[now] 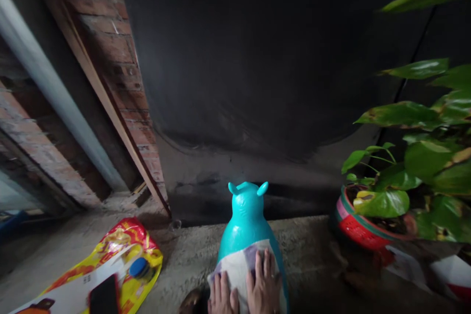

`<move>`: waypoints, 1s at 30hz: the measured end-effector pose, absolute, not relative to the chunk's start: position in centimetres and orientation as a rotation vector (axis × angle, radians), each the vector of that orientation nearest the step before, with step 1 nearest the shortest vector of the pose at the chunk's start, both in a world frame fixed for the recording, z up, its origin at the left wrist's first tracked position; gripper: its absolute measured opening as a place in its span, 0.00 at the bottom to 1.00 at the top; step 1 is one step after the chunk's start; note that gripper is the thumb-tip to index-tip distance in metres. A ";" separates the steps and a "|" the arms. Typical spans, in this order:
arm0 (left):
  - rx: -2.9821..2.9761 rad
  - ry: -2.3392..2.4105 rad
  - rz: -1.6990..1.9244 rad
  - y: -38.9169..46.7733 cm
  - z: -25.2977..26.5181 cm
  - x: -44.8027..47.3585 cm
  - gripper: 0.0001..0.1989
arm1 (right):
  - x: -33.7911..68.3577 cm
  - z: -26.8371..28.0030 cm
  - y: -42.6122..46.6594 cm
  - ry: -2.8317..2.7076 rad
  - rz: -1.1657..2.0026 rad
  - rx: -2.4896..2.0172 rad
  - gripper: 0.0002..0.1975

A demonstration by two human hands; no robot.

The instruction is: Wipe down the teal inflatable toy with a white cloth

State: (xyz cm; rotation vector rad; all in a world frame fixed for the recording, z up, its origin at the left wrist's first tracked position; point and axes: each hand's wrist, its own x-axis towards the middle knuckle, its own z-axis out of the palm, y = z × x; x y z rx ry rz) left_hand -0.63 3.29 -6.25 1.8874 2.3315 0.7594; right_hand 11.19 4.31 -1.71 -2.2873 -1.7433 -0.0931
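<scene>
Turquoise inflatable animal toy (247,223), plain; draped on it, white cloth (239,267) with purple patch; left of toy, yellow-and-red printed bag (121,245); right of toy, red pot (358,228), green-banded rim, green leaves

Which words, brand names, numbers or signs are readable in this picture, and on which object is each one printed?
No text can be read here.
Yellow and red bag: has printing and a small dark code-like patch, all too blurred and small to read.
Turquoise toy, red plant pot, cloth under both hands: no lettering visible.
Dark phone on the bag: nothing legible.
</scene>
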 end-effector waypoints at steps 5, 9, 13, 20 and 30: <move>1.897 2.111 0.417 7.8 -2.0 -0.1 0.27 | 13.2 0.6 9.9 -1.757 0.165 -2.382 0.29; 1.891 2.036 0.453 10.5 -0.1 0.9 0.27 | 14.5 0.5 13.3 -1.767 0.265 -2.373 0.32; 1.901 2.020 0.467 11.4 0.0 1.1 0.27 | 14.7 0.1 14.5 -1.761 0.262 -2.341 0.32; 1.956 2.096 0.315 10.7 -0.2 0.5 0.26 | 13.2 0.6 11.5 -1.633 0.203 -2.408 0.30; 2.118 2.131 0.352 2.7 -1.5 -0.4 0.25 | 12.4 -3.4 2.1 -1.513 0.214 -2.485 0.30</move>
